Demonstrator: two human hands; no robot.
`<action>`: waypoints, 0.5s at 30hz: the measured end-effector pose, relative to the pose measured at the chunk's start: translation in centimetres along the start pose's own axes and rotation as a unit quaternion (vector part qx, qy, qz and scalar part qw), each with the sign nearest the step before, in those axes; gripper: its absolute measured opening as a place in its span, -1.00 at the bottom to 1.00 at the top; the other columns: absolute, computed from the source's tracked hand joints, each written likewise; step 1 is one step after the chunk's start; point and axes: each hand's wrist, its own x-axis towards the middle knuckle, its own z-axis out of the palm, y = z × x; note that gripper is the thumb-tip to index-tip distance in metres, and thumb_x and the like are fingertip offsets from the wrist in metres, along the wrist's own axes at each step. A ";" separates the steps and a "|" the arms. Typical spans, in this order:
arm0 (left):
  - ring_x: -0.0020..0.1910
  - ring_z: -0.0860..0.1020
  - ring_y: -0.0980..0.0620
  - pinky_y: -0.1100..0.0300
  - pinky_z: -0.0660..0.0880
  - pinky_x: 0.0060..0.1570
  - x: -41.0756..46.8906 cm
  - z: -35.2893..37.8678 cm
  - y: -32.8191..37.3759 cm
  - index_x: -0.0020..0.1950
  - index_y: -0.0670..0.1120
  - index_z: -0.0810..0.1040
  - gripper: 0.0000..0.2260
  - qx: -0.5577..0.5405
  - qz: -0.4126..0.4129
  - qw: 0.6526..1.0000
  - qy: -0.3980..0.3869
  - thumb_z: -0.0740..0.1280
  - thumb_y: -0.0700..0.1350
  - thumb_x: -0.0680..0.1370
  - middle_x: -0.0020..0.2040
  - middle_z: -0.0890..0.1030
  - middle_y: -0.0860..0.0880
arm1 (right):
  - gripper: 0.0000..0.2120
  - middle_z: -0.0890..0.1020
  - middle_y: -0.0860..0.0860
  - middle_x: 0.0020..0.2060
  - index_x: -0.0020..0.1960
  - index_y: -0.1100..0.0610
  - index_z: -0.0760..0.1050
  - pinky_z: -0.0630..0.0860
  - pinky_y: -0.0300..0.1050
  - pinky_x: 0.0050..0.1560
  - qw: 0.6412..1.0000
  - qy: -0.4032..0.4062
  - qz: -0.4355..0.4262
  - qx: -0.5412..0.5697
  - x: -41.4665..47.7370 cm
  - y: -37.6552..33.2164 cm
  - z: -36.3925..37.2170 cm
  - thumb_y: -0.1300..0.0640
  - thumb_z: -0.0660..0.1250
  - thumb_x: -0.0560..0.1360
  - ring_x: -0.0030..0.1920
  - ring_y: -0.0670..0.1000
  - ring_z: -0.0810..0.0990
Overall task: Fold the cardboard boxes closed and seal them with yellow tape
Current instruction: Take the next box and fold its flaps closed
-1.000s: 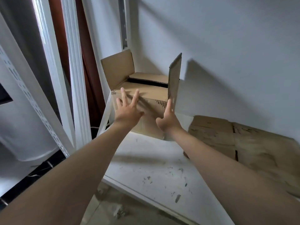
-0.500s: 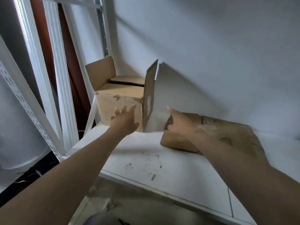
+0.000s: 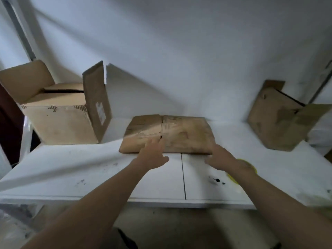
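While both arms reach forward over the white counter [image 3: 89,169], the left hand [image 3: 152,155] has its fingers spread loosely, its fingertips lying over the near edge of a flattened cardboard box [image 3: 179,133] and gripping nothing. The right hand [image 3: 222,157] is likewise relaxed and unclenched at the near right corner of that same flat box; motion blur makes it impossible to tell whether it touches the cardboard. The flattened box lies in the middle of the counter, just beyond a seam between two counter panels. To the left stands an assembled cardboard box [image 3: 59,123], its two inner flaps folded down with a dark gap between them, and its two outer flaps standing upright at the left and right sides. At the far right a third, worn cardboard box [image 3: 276,117] sits tilted against the white wall [image 3: 179,51], one flap hanging open. A yellow roll of tape [image 3: 233,178], blurred and partly hidden by the right forearm, lies on the counter just beside the right wrist.
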 end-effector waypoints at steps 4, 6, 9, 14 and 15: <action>0.45 0.28 -0.19 -0.13 0.40 0.34 2.7 4.1 2.5 0.51 -0.06 0.31 -0.43 0.003 0.027 0.999 -0.033 0.38 -0.03 0.52 0.44 0.37 -0.07 | -0.54 0.50 0.06 0.28 0.31 -0.03 0.55 0.57 -0.11 0.01 0.999 -0.039 0.028 0.001 -0.5 3.9 2.0 0.09 0.53 0.43 0.15 0.10 0.58; 0.46 0.27 -0.16 -0.10 0.40 0.34 3.9 5.6 3.1 0.50 -0.06 0.33 -0.43 0.010 0.038 0.999 -0.030 0.39 -0.07 0.51 0.44 0.38 -0.07 | -0.61 0.54 0.02 0.14 0.20 -0.10 0.59 0.64 -0.05 -0.06 0.997 -0.071 0.021 -0.030 -0.1 4.9 2.9 0.06 0.55 0.39 0.08 0.08 0.59; 0.47 0.26 -0.16 -0.07 0.34 0.40 5.8 7.2 3.6 0.49 -0.05 0.35 -0.44 0.052 0.049 0.997 0.001 0.40 -0.09 0.50 0.40 0.40 -0.06 | -0.64 0.50 -0.12 -0.01 0.22 -0.17 0.58 0.54 0.02 0.15 0.994 -0.080 -0.020 -0.076 1.1 6.0 3.6 0.05 0.46 0.45 0.19 0.07 0.46; 0.48 0.26 -0.17 -0.12 0.23 0.47 8.0 8.9 3.8 0.48 -0.07 0.34 -0.44 0.061 0.045 0.997 0.034 0.43 -0.08 0.51 0.41 0.41 -0.07 | -0.58 0.60 -0.01 0.07 0.23 -0.15 0.58 0.54 0.03 0.13 0.993 -0.046 -0.034 -0.100 3.0 7.5 3.6 0.27 0.30 0.52 0.21 0.08 0.45; 0.49 0.25 -0.17 -0.13 0.23 0.47 8.4 9.1 3.7 0.48 -0.07 0.34 -0.43 0.060 0.043 0.997 0.036 0.44 -0.07 0.51 0.42 0.41 -0.07 | -0.56 0.59 0.00 0.09 0.24 -0.15 0.58 0.53 0.02 0.10 0.993 -0.027 -0.028 -0.112 3.2 7.9 3.5 0.30 0.26 0.53 0.23 0.09 0.43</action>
